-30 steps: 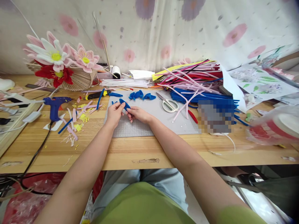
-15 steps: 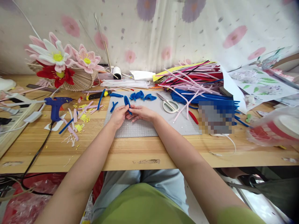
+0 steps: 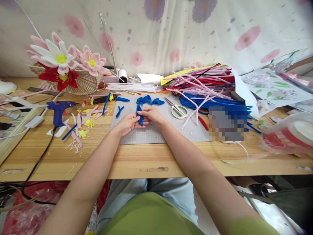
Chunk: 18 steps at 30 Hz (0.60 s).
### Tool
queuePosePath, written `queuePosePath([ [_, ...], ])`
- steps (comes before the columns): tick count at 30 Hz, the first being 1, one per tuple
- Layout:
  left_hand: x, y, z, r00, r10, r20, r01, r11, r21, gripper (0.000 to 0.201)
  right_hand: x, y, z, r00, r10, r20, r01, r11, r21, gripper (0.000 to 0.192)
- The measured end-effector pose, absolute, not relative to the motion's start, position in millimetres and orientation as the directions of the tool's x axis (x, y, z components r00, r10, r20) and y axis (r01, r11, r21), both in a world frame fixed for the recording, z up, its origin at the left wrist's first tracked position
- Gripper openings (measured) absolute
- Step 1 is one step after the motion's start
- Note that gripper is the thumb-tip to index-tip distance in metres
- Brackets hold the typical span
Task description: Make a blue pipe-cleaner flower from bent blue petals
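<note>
Between my hands is a blue pipe-cleaner petal (image 3: 140,112), held upright over the grey cutting mat (image 3: 158,133). My left hand (image 3: 129,124) pinches it from the left side. From the right, my right hand (image 3: 151,115) grips it between thumb and fingers. Part of the petal is hidden behind the fingers. Just beyond lie several finished-looking blue curled pieces (image 3: 146,99) on the mat. A short forked blue pipe-cleaner piece (image 3: 119,112) rests to the left of my hands. Scissors with pale handles (image 3: 179,111) lie on the right part of the mat.
A blue glue gun (image 3: 59,111) stands at the left, its cord trailing off the table edge. Pipe-cleaner scraps (image 3: 75,127) and a utility knife (image 3: 102,99) lie near it. Bundles of blue pipe cleaners (image 3: 215,102) fill the back right. Fuzzy flowers (image 3: 61,60) stand at back left.
The petal has shifted slightly right and towards me, turning more upright. Both hands have moved with it, and the right hand's fingers now sit higher across its front.
</note>
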State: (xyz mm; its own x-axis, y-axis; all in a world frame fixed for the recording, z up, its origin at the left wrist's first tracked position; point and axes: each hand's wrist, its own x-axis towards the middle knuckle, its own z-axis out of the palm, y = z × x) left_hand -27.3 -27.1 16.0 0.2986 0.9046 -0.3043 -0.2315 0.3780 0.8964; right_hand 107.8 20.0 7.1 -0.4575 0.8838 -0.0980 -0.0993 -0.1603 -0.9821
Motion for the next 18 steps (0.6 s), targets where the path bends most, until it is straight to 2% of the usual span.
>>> queuePosePath([
  [3, -28.1, -27.1, 15.6, 0.345, 0.902, -0.258, -0.268, 0.358, 0.894, 0.010, 107.2, 19.7, 7.0, -0.416, 0.900, -0.134, -0.152, -0.214, -0.965, 0.034],
  [6, -29.5, -26.9, 15.8, 0.367, 0.900, -0.236, -0.285, 0.350, 0.892, 0.016, 105.6, 19.1, 6.6, -0.410, 0.901, -0.145, -0.170, -0.232, -0.958, 0.033],
  [13, -35.2, -25.7, 13.2, 0.435, 0.862, -0.258, -0.254, 0.393, 0.884, 0.018, 110.8, 19.6, 4.7, -0.594, 0.801, -0.074, -0.057, -0.134, -0.989, 0.030],
  [16, -36.4, -24.9, 11.5, 0.470, 0.848, -0.243, -0.255, 0.394, 0.883, 0.014, 113.5, 20.4, 3.4, -0.661, 0.748, -0.055, -0.092, -0.153, -0.984, 0.030],
  [18, -36.0, -24.5, 11.3, 0.444, 0.858, -0.257, -0.258, 0.397, 0.881, 0.014, 112.8, 21.2, 2.0, -0.636, 0.769, -0.066, -0.127, -0.188, -0.974, 0.030],
])
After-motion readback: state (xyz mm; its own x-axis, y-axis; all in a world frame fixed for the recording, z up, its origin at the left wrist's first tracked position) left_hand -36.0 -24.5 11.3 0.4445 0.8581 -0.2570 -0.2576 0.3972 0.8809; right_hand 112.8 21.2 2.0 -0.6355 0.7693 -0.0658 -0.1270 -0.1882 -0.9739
